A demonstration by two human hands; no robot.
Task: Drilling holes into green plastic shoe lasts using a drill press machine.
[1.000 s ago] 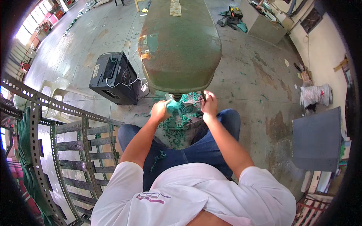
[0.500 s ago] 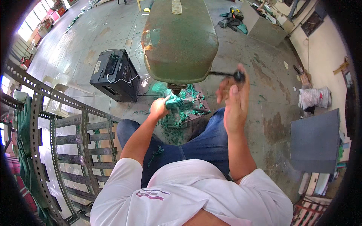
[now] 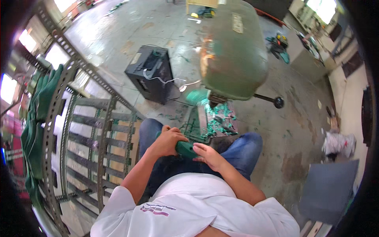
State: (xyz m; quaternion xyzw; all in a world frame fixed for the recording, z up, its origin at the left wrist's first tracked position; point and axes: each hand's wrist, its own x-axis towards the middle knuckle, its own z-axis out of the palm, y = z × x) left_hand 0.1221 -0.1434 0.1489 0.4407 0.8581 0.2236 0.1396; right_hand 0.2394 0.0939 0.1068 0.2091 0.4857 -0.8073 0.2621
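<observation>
Over my lap I hold a long green piece [image 3: 184,149] with a small dark hole near its right end. My left hand [image 3: 169,141] is wrapped round its left part. The thumb and fingers of my right hand [image 3: 210,157] close on its right end. Ahead stands a drill press with a worn green head [image 3: 235,63]; its dark chuck [image 3: 213,103] points down over a work table [image 3: 203,118] strewn with curly green shavings [image 3: 221,122]. A lever with a black knob [image 3: 278,102] sticks out to the right. Left of the chuck is a ribbed round green shape [image 3: 196,96].
A black box-shaped unit [image 3: 152,75] with a white cable stands left of the press. Slotted metal racking [image 3: 96,134] lines my left side, green cloth [image 3: 41,126] hanging on it. On the right are a grey panel [image 3: 328,189] and a plastic-wrapped bundle [image 3: 338,144].
My right hand has left the lever knob and come down to the green piece. My left hand has drawn that piece from under the chuck toward my lap. The view has turned left.
</observation>
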